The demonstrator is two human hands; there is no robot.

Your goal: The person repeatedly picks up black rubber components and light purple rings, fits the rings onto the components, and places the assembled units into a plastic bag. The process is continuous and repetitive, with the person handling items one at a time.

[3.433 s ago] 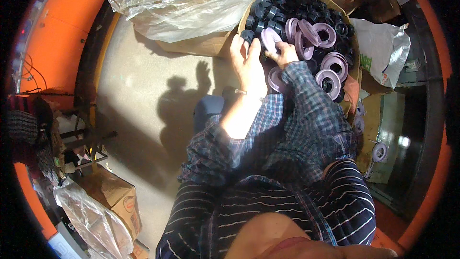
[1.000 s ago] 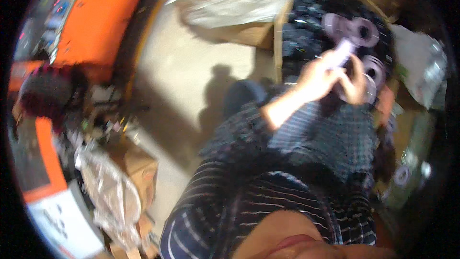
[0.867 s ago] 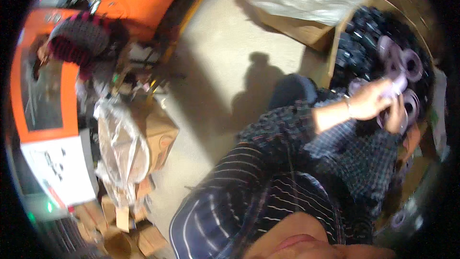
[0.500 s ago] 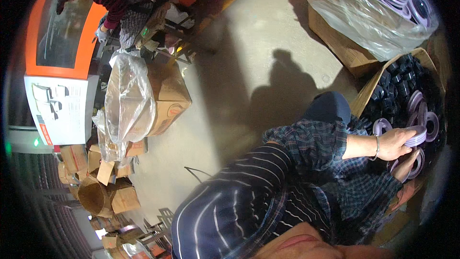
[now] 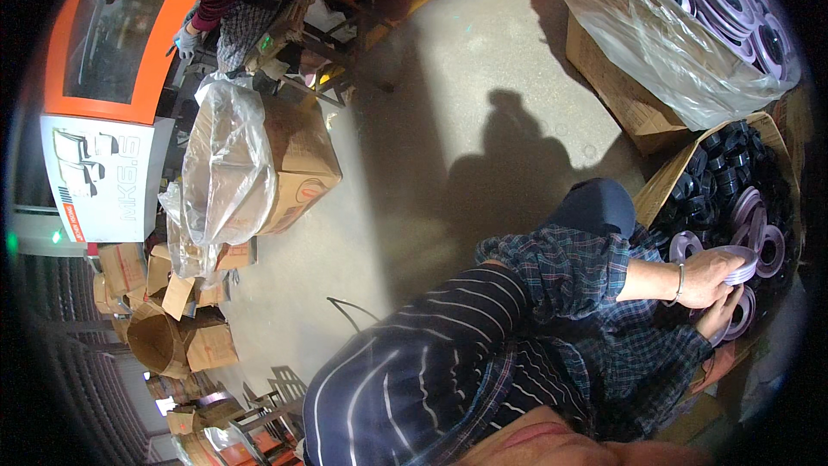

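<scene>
My left hand (image 5: 703, 280), with a bracelet at the wrist, is closed around a small stack of flat light-purple rings (image 5: 737, 265). Just below it, my right hand (image 5: 718, 314) has its fingers closed against the lower edge of that stack; its fingertips are partly hidden. Beside my right hand lies another purple ring (image 5: 741, 314). Both hands are over an open carton (image 5: 660, 174) of black plastic parts (image 5: 720, 168). More loose purple rings (image 5: 770, 250) rest on the black parts, beyond my hands.
Beyond the carton stands a plastic-lined box (image 5: 617, 91) full of purple rings with black centres. At left are a bag-lined carton (image 5: 302, 160), several empty cartons (image 5: 159, 341) and an orange machine (image 5: 164, 78). A co-worker (image 5: 250, 0) with a gloved hand stands there.
My right hand has moved up and left, close under the stack in my left hand. The whole view has shifted slightly. The co-worker's upper hand has moved toward the picture's edge.
</scene>
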